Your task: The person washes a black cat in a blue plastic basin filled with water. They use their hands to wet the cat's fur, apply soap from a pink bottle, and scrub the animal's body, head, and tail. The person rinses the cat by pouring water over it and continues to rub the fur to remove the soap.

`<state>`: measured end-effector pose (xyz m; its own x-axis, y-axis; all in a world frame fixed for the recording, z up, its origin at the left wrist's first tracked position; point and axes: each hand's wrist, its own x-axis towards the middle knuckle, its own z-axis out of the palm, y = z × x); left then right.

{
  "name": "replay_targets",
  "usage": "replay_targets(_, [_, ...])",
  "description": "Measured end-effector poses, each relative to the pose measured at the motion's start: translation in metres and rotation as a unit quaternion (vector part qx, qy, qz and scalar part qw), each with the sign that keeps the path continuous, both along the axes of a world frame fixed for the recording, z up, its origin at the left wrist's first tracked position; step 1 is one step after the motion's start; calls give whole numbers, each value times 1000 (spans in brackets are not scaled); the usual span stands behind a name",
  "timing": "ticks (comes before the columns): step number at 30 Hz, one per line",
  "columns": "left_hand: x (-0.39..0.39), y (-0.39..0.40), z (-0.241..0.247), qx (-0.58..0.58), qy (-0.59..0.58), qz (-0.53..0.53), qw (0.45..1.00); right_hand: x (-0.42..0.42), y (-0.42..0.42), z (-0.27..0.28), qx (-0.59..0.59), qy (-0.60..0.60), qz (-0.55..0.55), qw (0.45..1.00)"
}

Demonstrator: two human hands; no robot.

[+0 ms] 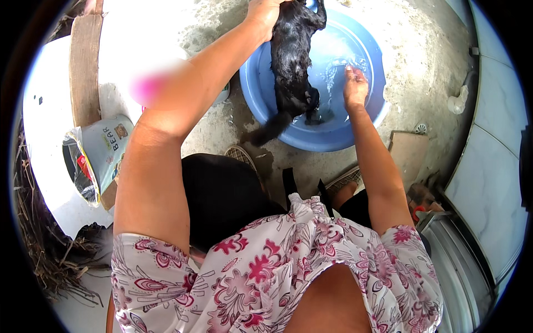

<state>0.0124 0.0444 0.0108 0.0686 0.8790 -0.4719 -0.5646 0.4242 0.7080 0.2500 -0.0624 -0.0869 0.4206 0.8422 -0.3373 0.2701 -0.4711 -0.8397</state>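
A wet animal with black fur point(291, 54), perhaps a cat or small dog, is held over a blue plastic basin point(316, 143) of water. My left hand point(265, 16) grips its upper body at the top of the view; its head lies beyond the picture's edge. The hind legs reach down to the water, and the tail hangs over the basin's near rim. My right hand point(356, 86) is at the water on the basin's right side, apart from the animal. Splashes blur its fingertips, and nothing is plainly visible in it.
Left of me, a plastic-lined bucket point(100, 154) lies tipped beside a wooden plank point(85, 70) and dry twigs point(46, 249). To the right are a floor drain point(421, 128), a tile piece point(408, 154), a white pipe fitting point(458, 100) and a tiled wall point(495, 166). The concrete is wet near the basin.
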Motion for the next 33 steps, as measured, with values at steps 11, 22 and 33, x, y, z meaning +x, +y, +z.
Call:
replay_targets(11, [6, -3, -2, 32, -24, 59, 997, -113, -6, 144, 126, 402, 277, 864])
replay_targets(22, [2, -3, 9, -31, 21, 65, 997, -105, -64, 98, 213, -318, 680, 626])
replay_targets(33, [-2, 6, -11, 6, 26, 46, 999, -50, -40, 43, 308, -620, 669, 272])
